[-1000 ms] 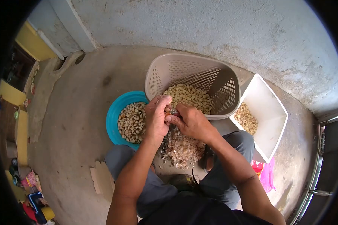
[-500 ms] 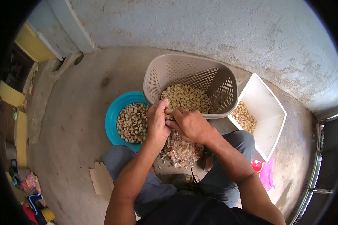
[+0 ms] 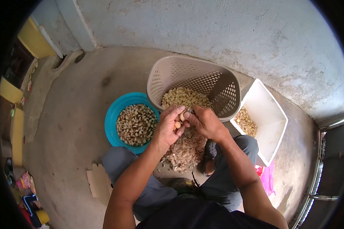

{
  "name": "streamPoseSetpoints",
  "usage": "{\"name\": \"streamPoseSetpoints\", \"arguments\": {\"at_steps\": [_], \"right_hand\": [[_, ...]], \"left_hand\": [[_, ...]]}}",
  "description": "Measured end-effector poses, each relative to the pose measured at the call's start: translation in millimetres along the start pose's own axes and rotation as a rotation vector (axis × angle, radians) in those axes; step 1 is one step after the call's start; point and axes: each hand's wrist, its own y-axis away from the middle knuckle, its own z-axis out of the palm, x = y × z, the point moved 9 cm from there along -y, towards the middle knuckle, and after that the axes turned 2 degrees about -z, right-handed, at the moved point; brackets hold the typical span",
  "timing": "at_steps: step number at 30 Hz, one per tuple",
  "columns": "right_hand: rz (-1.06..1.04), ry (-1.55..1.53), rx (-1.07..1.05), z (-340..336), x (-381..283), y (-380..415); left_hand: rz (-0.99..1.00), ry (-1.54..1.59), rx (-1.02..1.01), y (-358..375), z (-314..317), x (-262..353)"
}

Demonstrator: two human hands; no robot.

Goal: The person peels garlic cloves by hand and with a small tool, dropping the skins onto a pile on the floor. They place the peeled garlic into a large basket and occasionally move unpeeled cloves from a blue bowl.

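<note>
Garlic cloves [image 3: 177,124] rest in the curled fingers of my left hand [image 3: 167,126]. My right hand [image 3: 207,123] meets it at the fingertips, thumb and forefinger pinching another clove [image 3: 182,115] between the two hands. A small dark edge shows by the right forefinger; I cannot tell what it is. Both hands are over the near rim of a tan perforated basket [image 3: 233,89], which holds many pale peeled cloves [image 3: 185,97]. Beneath the hands lies a heap of papery garlic skins [image 3: 185,150]. To the left, unpeeled cloves [image 3: 137,124] fill a turquoise basin [image 3: 110,122].
A white box [image 3: 269,114] with more cloves [image 3: 245,122] stands right of the basket. Beyond is a blue-grey wall [image 3: 202,26]. My bent legs [image 3: 139,171] flank the skins. Cardboard [image 3: 99,183] lies at left, a pink bag [image 3: 268,179] at right.
My hands have turned and opened a little, so the cloves between them now show. They have come slightly lower, off the basket's inside. The view has shifted slightly.
</note>
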Motion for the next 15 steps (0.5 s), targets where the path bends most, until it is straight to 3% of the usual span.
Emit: {"name": "streamPoseSetpoints", "arguments": {"at_steps": [3, 15], "right_hand": [[0.066, -0.138, -0.039, 2, 8, -1], [0.024, 0.066, -0.023, 0, -3, -1]], "left_hand": [[-0.020, -0.021, -0.038, -1, 0, 2], [-0.035, -0.042, 0.016, -5, -5, 3]]}}
